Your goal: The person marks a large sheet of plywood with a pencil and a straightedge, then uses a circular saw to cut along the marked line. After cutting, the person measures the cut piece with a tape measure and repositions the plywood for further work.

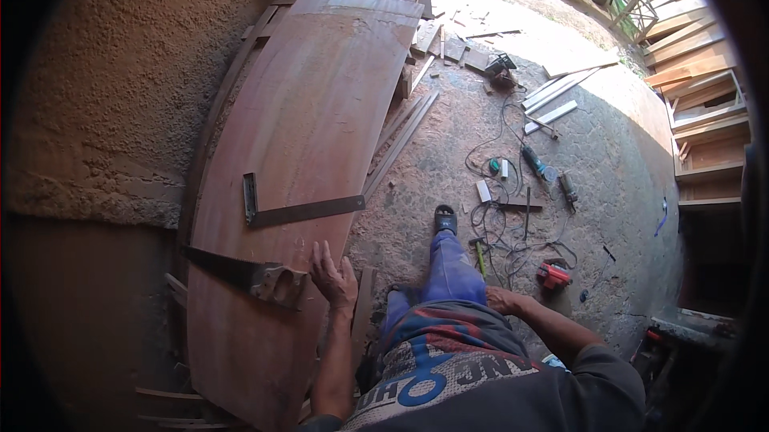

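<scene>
At lower centre of the frame, your left hand [334, 276] lies flat, fingers spread and holding nothing, on the long reddish-brown wooden board [312, 103], probably steadying it. Just left lies the wooden-handled handsaw [255, 276], near the metal try square [296, 209]; your right hand [503, 301] rests on your thigh, grip hard to tell.

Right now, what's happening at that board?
A person stands beside a large reddish wooden board lying flat. Their left hand rests open on the board's near edge, next to the handle of a handsaw lying across it. A metal square lies on the board further up. The right hand rests at the person's hip, holding nothing visible. Power tools and cables lie scattered on the ground to the right.
</scene>
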A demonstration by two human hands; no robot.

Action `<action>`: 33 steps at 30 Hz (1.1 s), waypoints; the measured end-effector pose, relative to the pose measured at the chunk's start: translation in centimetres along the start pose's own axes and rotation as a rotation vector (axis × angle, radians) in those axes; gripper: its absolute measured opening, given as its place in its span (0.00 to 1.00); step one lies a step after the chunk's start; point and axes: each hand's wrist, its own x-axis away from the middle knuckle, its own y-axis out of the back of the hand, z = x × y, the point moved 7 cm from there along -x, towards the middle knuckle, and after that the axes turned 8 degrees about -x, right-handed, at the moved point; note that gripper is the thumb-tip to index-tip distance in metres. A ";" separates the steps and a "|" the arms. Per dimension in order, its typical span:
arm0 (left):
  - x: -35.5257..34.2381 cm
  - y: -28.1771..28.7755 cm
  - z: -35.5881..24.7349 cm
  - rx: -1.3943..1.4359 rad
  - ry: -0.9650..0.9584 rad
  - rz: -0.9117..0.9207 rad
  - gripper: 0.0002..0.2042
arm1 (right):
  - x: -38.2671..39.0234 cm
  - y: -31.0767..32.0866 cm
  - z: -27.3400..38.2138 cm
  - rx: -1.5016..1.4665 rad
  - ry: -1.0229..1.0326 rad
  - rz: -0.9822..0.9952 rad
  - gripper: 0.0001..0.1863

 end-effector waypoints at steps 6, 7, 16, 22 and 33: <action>-17.9 -6.4 -6.0 0.059 -0.069 -0.083 0.27 | 3.3 10.8 -2.9 -0.446 -0.525 0.009 0.21; -20.9 -7.8 -6.8 0.051 -0.080 -0.072 0.26 | 4.0 13.2 -5.2 -0.545 -0.606 0.057 0.22; -41.6 -26.3 -14.6 -0.425 -0.138 0.344 0.34 | -2.9 35.5 -51.2 -0.193 -1.040 -0.859 0.20; -44.2 -28.2 -16.5 -0.230 -0.115 0.379 0.35 | -7.4 38.1 -70.7 -0.121 -1.174 -1.030 0.26; -41.4 -21.9 -5.4 0.074 0.360 0.648 0.25 | -11.2 36.4 -83.8 -0.163 -1.421 -0.945 0.38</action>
